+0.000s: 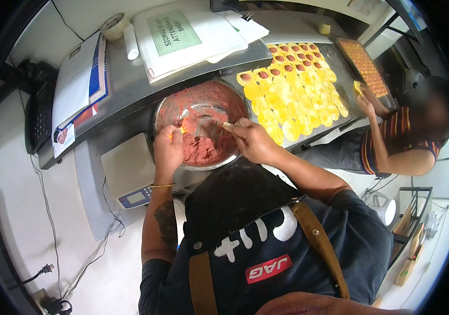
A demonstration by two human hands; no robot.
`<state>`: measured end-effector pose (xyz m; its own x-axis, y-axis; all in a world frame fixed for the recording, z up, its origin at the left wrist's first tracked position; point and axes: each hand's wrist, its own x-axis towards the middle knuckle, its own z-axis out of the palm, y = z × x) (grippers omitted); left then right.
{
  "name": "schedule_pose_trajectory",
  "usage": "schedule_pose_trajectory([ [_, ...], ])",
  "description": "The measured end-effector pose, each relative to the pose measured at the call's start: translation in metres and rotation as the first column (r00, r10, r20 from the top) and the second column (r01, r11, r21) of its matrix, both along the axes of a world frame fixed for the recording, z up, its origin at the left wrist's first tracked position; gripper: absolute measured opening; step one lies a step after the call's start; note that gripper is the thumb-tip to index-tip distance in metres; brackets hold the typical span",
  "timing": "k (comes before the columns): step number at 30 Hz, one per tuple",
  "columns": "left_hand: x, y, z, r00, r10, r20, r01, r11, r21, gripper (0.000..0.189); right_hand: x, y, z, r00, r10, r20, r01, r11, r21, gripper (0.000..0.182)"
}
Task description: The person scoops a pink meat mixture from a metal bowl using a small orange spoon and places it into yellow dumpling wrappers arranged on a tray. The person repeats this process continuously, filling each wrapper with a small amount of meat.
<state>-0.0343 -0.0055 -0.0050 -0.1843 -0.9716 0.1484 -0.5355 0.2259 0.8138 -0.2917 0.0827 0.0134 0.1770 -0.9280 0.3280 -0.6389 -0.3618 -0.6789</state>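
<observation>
A steel mixing bowl (pixel 234 160) in front of me holds ground meat mixture (pixel 201 151), some of it smeared up the wall. Over the bowl's left side, my left hand (pixel 169 149) pinches a small bright yellow-orange piece (pixel 184 126), perhaps a round wrapper; my fingers partly hide it. My right hand (pixel 258 141) reaches over the right rim and grips a thin pale utensil (pixel 227 125), whose exact kind is unclear. Round yellow wrappers (pixel 293 104) lie overlapping in rows to the right of the bowl. Lumps of meat (pixel 275 72) sit on those in the far rows.
A digital scale (pixel 126 169) stands left of the bowl. Papers (pixel 216 35), a tape roll (pixel 114 25) and a folder (pixel 77 86) rest on the raised shelf. At right, a co-worker (pixel 389 138) holds a yellow wrapper (pixel 357 87) near a filled tray (pixel 362 65).
</observation>
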Motion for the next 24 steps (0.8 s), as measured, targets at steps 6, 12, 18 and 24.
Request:
schedule_pose_trajectory([
  [6, -0.004, 0.006, 0.005, 0.999, -0.052, -0.001, 0.052, 0.998, 0.026, 0.022, 0.01, -0.002, 0.004, 1.0, 0.01, 0.015, -0.01, 1.0, -0.001, 0.042],
  [12, -0.003, 0.005, 0.013, 0.996, -0.083, 0.026, 0.084, 0.996, -0.013, 0.023, 0.012, 0.006, 0.0, 0.998, 0.067, 0.015, -0.065, 0.991, -0.114, 0.042],
  [18, -0.001, 0.005, 0.018, 0.992, -0.122, 0.025, 0.119, 0.988, 0.102, 0.023, 0.006, -0.004, 0.004, 0.993, 0.073, -0.095, -0.082, 0.993, -0.087, 0.042],
  [24, -0.002, 0.008, 0.038, 0.936, -0.297, 0.187, 0.294, 0.955, 0.043, 0.019, 0.003, -0.012, 0.018, 0.887, 0.163, -0.431, -0.143, 0.987, 0.078, 0.04],
])
